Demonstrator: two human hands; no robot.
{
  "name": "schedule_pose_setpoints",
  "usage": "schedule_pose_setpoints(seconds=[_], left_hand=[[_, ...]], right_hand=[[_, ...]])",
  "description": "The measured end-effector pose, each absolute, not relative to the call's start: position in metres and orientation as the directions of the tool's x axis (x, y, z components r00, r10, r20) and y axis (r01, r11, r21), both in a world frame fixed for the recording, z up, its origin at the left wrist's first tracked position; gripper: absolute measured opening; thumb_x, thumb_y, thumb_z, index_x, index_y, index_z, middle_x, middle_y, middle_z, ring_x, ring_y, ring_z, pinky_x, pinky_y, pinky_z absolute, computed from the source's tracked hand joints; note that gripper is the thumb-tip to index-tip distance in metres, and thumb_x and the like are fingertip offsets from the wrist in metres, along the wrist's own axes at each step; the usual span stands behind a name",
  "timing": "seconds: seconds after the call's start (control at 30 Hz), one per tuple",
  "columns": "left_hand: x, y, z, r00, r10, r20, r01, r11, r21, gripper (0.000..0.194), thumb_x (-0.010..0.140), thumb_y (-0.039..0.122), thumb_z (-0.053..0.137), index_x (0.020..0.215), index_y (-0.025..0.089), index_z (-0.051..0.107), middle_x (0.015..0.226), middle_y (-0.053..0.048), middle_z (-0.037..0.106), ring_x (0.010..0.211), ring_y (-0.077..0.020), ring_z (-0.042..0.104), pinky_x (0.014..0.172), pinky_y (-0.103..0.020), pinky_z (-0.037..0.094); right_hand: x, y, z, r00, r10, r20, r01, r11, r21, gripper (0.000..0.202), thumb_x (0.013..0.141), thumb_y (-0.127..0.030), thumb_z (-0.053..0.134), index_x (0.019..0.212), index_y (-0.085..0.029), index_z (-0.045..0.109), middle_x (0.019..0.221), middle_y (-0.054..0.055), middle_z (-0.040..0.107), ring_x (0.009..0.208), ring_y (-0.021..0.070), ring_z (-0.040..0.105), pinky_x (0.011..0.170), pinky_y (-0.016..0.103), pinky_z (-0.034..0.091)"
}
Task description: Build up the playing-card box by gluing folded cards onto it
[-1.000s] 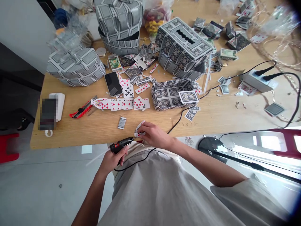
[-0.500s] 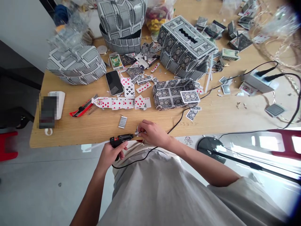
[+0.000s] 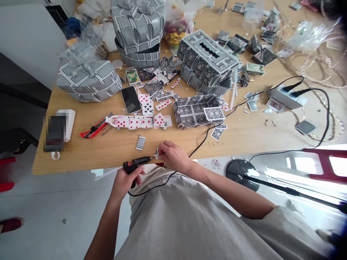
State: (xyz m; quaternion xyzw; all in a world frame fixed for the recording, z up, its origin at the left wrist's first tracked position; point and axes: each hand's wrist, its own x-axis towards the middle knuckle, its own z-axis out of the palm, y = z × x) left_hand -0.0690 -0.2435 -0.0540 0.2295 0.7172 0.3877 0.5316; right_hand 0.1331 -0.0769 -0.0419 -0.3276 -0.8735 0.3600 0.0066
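My left hand (image 3: 125, 181) is wrapped round a black hot glue gun (image 3: 137, 164) at the table's front edge, its nozzle pointing right. A clear glue stick (image 3: 108, 173) sticks out behind it. Close to the nozzle, my right hand (image 3: 173, 155) pinches a small folded piece of playing card (image 3: 156, 154), mostly hidden by the fingers. A patterned card piece (image 3: 140, 143) lies just beyond the gun. Further back are a strip of joined playing cards (image 3: 135, 122) and an open tray made of cards (image 3: 187, 115) with a loose card (image 3: 214, 113) on its right rim.
A red utility knife (image 3: 93, 130) and a phone (image 3: 131, 99) lie on the left. Behind stand woven card baskets (image 3: 89, 79) and a card-covered box (image 3: 207, 59). The gun's black cord (image 3: 202, 142) crosses the table to a white power strip (image 3: 287, 96).
The view has shifted slightly, showing more of the table's far side. Both hands keep their holds, with the glue gun's nozzle still close to the pinched card piece.
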Motion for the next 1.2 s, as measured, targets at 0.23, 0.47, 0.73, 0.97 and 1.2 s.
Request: schedule_pose_setpoints(seconds=[0.23, 0.47, 0.73, 0.97, 1.2], left_hand=[[-0.075, -0.247, -0.049, -0.454, 0.689, -0.565, -0.159, 0.562, 0.812, 0.056, 0.081, 0.070, 0.079, 0.078, 0.014, 0.077, 0.076, -0.011, 0.079, 0.055, -0.0180, 0.069, 0.053, -0.029, 0.060], [-0.114, -0.226, -0.022, -0.530, 0.675, -0.513, -0.267, 0.441, 0.857, 0.062, 0.068, 0.072, 0.087, 0.083, 0.014, 0.072, 0.074, -0.007, 0.076, 0.049, -0.0142, 0.063, 0.047, -0.026, 0.053], [-0.157, -0.213, -0.025, -0.419, 0.669, -0.613, -0.188, 0.597, 0.780, 0.067, 0.064, 0.070, 0.090, 0.092, 0.012, 0.076, 0.090, -0.016, 0.081, 0.069, -0.0238, 0.075, 0.065, -0.034, 0.061], [-0.169, -0.200, -0.013, -0.569, 0.685, -0.455, 0.539, 0.728, 0.423, 0.069, 0.088, 0.085, 0.052, 0.062, 0.023, 0.069, 0.063, -0.013, 0.074, 0.062, -0.0324, 0.071, 0.058, -0.035, 0.046], [-0.144, -0.200, 0.021, -0.672, 0.729, -0.127, 0.729, 0.682, 0.057, 0.058, 0.099, 0.071, 0.046, 0.083, 0.023, 0.073, 0.088, -0.016, 0.080, 0.082, -0.0364, 0.073, 0.065, -0.037, 0.043]], right_hand=[[0.134, -0.082, -0.045, -0.738, 0.645, -0.197, 0.564, 0.431, -0.705, 0.021, 0.097, -0.011, 0.073, 0.115, -0.020, 0.071, 0.109, 0.006, 0.068, 0.099, 0.0201, 0.063, 0.087, 0.028, 0.045], [0.138, -0.083, -0.053, -0.754, 0.642, -0.141, 0.511, 0.437, -0.740, 0.019, 0.098, -0.012, 0.072, 0.111, -0.023, 0.079, 0.109, 0.006, 0.070, 0.100, 0.0196, 0.068, 0.090, 0.028, 0.048], [0.134, -0.072, -0.046, -0.749, 0.632, -0.199, 0.531, 0.394, -0.750, 0.015, 0.092, -0.015, 0.079, 0.104, -0.022, 0.083, 0.103, 0.005, 0.074, 0.090, 0.0171, 0.070, 0.083, 0.026, 0.049], [0.134, -0.067, -0.044, -0.778, 0.598, -0.191, 0.516, 0.437, -0.737, 0.016, 0.092, -0.014, 0.077, 0.104, -0.022, 0.084, 0.101, 0.004, 0.073, 0.085, 0.0156, 0.070, 0.081, 0.025, 0.050], [0.153, -0.087, -0.067, -0.812, 0.581, 0.057, 0.390, 0.612, -0.688, 0.016, 0.103, -0.016, 0.068, 0.109, -0.021, 0.081, 0.109, 0.008, 0.072, 0.100, 0.0188, 0.071, 0.093, 0.029, 0.056]])
